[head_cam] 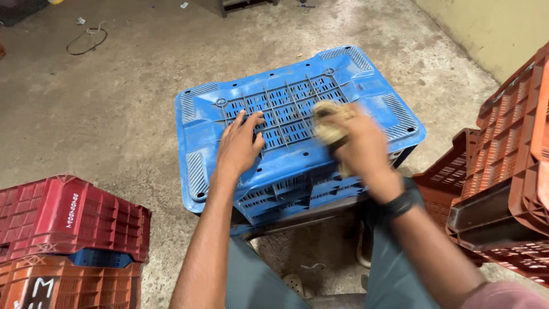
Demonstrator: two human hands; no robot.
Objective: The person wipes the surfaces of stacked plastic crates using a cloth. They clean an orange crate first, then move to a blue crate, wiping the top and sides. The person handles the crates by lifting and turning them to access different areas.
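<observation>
Left hand [240, 146] lies flat, open, on the upturned blue crate [297, 129]; right hand [357, 146] grips a blurred, apparently cloth-like scrubber [329, 123] mid-base, grime remaining around it.

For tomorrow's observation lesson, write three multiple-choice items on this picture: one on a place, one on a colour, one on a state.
1. Where does the left hand rest?
A. on the upturned crate's slatted bottom
B. on the floor
C. on the person's knee

2. What colour is the crate being handled?
A. red
B. blue
C. green

3. What is the right hand doing?
A. hanging empty
B. gripping a tan cloth
C. lying flat and open

Answers: 1 A, its fingers spread on the slats; 2 B, its plastic is plainly blue; 3 B, its fingers close round the cloth pressed against the crate.
</observation>
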